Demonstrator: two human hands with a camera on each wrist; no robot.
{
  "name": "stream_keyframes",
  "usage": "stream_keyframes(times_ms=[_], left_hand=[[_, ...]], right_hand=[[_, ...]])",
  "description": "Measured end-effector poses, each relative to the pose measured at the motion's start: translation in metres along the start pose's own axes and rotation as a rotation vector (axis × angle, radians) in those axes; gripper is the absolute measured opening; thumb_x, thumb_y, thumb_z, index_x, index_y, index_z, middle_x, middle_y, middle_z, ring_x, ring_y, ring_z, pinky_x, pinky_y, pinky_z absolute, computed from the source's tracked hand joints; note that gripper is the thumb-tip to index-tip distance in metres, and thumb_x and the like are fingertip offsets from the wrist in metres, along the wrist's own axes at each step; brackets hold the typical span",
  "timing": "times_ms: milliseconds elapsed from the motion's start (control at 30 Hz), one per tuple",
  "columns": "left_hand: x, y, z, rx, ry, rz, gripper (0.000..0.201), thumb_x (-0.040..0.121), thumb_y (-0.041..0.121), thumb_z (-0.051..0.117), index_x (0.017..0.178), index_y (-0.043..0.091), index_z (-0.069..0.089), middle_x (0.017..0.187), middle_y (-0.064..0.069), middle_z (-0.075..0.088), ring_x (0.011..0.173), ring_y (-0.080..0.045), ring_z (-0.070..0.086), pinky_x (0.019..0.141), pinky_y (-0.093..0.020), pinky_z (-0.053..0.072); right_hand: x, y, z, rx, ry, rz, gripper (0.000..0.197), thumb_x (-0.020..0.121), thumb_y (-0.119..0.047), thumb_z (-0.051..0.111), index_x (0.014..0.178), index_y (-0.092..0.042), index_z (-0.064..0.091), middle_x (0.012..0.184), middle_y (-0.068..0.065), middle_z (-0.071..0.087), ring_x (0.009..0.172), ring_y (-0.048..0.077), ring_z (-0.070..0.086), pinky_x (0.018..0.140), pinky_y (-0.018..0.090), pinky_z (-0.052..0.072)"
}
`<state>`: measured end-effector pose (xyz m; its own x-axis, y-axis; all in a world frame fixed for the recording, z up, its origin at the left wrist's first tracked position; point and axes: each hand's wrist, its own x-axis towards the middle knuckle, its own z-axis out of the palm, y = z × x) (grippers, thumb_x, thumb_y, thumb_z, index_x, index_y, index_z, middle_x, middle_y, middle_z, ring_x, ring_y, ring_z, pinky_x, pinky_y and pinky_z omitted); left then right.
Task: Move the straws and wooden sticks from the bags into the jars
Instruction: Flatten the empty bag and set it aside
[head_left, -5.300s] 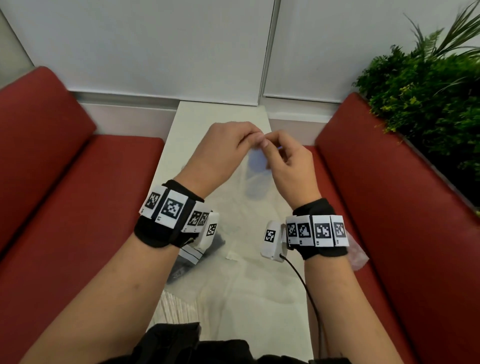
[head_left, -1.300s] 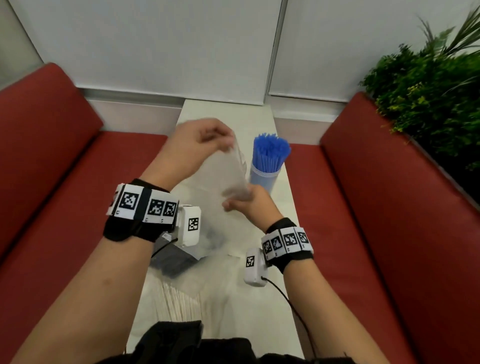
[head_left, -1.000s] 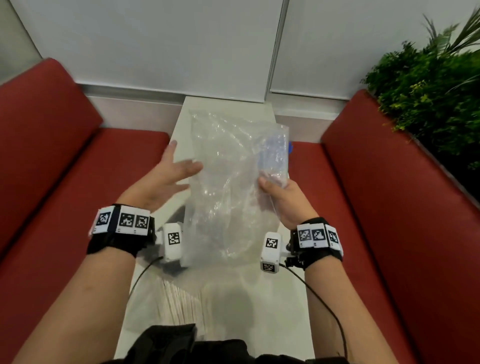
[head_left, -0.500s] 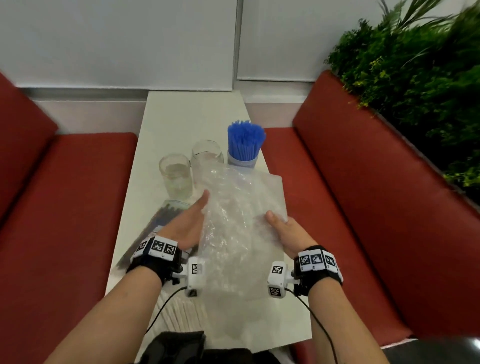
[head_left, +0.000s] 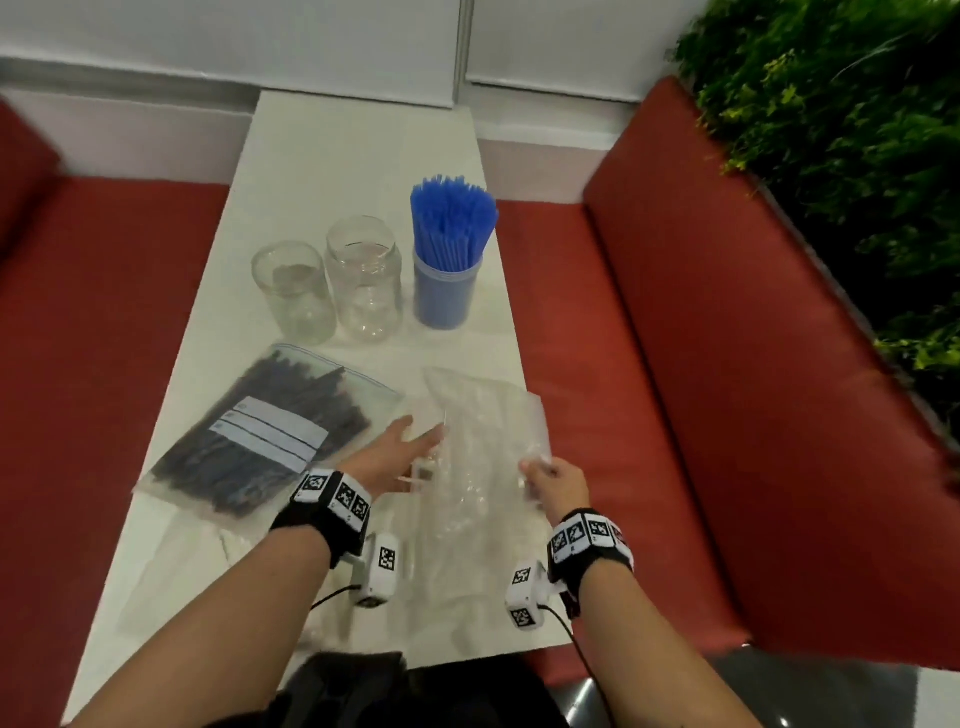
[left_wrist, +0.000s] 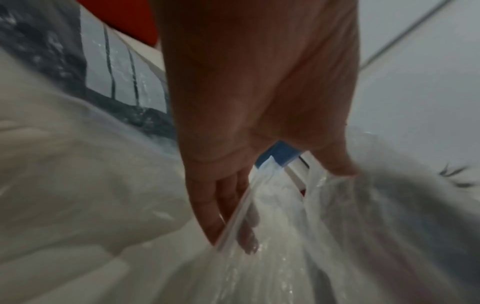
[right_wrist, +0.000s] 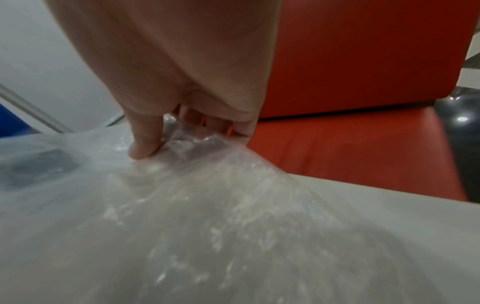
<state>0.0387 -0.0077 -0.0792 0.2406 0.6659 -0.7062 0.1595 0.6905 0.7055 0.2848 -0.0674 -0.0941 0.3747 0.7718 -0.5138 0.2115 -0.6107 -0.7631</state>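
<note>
An empty clear plastic bag (head_left: 483, 457) lies crumpled on the near right of the white table (head_left: 337, 156). My right hand (head_left: 537, 467) pinches its right edge between thumb and fingers (right_wrist: 145, 142). My left hand (head_left: 415, 444) lies with straight fingers (left_wrist: 207, 205) against the bag's left edge. A zip bag of dark sticks (head_left: 260, 441) lies to the left of that hand. Behind stand two empty glass jars (head_left: 293, 291) (head_left: 363, 278) and a jar full of blue straws (head_left: 447, 260).
Another clear bag (head_left: 176, 566) with pale contents lies at the table's near left, partly under my left arm. Red benches (head_left: 701, 415) flank the table on both sides. A green plant wall (head_left: 857, 156) stands at the right.
The empty bag has come down from in front of the jars onto the near table, both hands with it. The view has tilted down, and the bag of dark sticks now shows whole.
</note>
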Motion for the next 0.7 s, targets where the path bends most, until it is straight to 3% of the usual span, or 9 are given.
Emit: stream_keyframes(times_ms=[67, 133, 167, 233, 300, 367, 433, 533, 700], left_hand=[[0.014, -0.021, 0.014, -0.007, 0.119, -0.027, 0.062, 0.096, 0.030, 0.071, 0.148, 0.010, 0.043, 0.101, -0.008, 0.066, 0.069, -0.019, 0.066, 0.056, -0.025, 0.055], [0.022, -0.028, 0.023, -0.035, 0.296, -0.017, 0.020, 0.103, 0.008, 0.056, 0.120, -0.003, 0.062, 0.092, -0.019, 0.063, 0.068, -0.025, 0.059, 0.059, -0.031, 0.053], [0.025, -0.032, 0.027, -0.010, 0.423, 0.020, 0.018, 0.105, 0.006, 0.051, 0.109, -0.002, 0.065, 0.098, -0.023, 0.064, 0.076, -0.032, 0.062, 0.069, -0.036, 0.055], [0.022, -0.032, 0.035, 0.220, 0.689, 0.169, 0.022, 0.105, 0.013, 0.050, 0.113, 0.004, 0.069, 0.115, -0.022, 0.067, 0.102, -0.036, 0.065, 0.092, -0.040, 0.051], [0.014, -0.027, 0.046, 0.428, 0.779, 0.370, 0.021, 0.103, 0.018, 0.057, 0.115, 0.010, 0.072, 0.110, -0.010, 0.069, 0.098, -0.027, 0.064, 0.092, -0.037, 0.049], [0.011, -0.023, 0.055, 0.591, 0.604, 0.503, 0.016, 0.100, 0.018, 0.063, 0.110, 0.014, 0.074, 0.102, -0.003, 0.070, 0.094, -0.021, 0.062, 0.089, -0.033, 0.047], [0.017, -0.023, 0.062, 0.871, 0.283, 0.481, 0.025, 0.098, 0.015, 0.065, 0.123, 0.016, 0.070, 0.124, -0.004, 0.066, 0.119, -0.025, 0.058, 0.102, -0.030, 0.042], [0.029, -0.040, 0.065, 1.239, 0.023, 0.260, 0.070, 0.094, 0.012, 0.069, 0.156, 0.014, 0.038, 0.168, -0.010, 0.023, 0.156, -0.030, 0.019, 0.124, -0.035, 0.020], [0.036, -0.069, 0.062, 1.366, -0.012, 0.215, 0.089, 0.099, 0.014, 0.064, 0.165, 0.019, 0.005, 0.171, -0.009, -0.014, 0.159, -0.030, -0.009, 0.128, -0.039, 0.009]], right_hand=[[0.008, 0.010, -0.001, -0.108, 0.012, 0.044, 0.020, 0.090, -0.023, 0.069, 0.073, -0.013, 0.066, 0.071, 0.008, 0.069, 0.067, 0.023, 0.060, 0.069, 0.040, 0.055], [0.013, 0.010, 0.000, -0.178, 0.057, 0.041, 0.014, 0.090, -0.021, 0.067, 0.088, -0.008, 0.064, 0.091, 0.014, 0.072, 0.074, 0.025, 0.059, 0.071, 0.040, 0.053], [0.015, 0.010, 0.001, -0.232, 0.074, 0.042, 0.020, 0.090, -0.021, 0.068, 0.104, -0.009, 0.060, 0.106, 0.016, 0.069, 0.083, 0.026, 0.059, 0.073, 0.037, 0.051], [0.017, 0.011, 0.003, -0.463, 0.098, 0.028, 0.061, 0.090, -0.027, 0.070, 0.142, -0.019, 0.039, 0.140, 0.017, 0.048, 0.116, 0.035, 0.054, 0.095, 0.041, 0.045], [0.014, 0.007, 0.007, -0.746, 0.106, -0.171, 0.087, 0.091, -0.036, 0.068, 0.157, -0.033, 0.011, 0.160, 0.012, 0.017, 0.146, 0.038, 0.025, 0.112, 0.053, 0.030], [0.017, 0.004, 0.019, -0.928, -0.049, -0.489, 0.096, 0.092, -0.044, 0.064, 0.157, -0.042, -0.008, 0.167, 0.003, -0.007, 0.154, 0.034, -0.003, 0.119, 0.056, 0.017], [0.022, 0.004, 0.032, -1.098, -0.278, -0.613, 0.103, 0.092, -0.052, 0.063, 0.153, -0.047, -0.020, 0.166, 0.002, -0.021, 0.153, 0.036, -0.017, 0.121, 0.057, 0.004], [0.042, 0.016, 0.036, -1.184, -0.507, -0.396, 0.104, 0.090, -0.062, 0.060, 0.156, -0.041, -0.018, 0.164, 0.006, -0.028, 0.150, 0.042, -0.021, 0.124, 0.057, -0.002], [0.063, 0.039, 0.027, -1.238, -0.548, -0.413, 0.110, 0.084, -0.080, 0.048, 0.150, -0.040, -0.029, 0.159, 0.003, -0.038, 0.146, 0.040, -0.033, 0.122, 0.054, -0.013]])
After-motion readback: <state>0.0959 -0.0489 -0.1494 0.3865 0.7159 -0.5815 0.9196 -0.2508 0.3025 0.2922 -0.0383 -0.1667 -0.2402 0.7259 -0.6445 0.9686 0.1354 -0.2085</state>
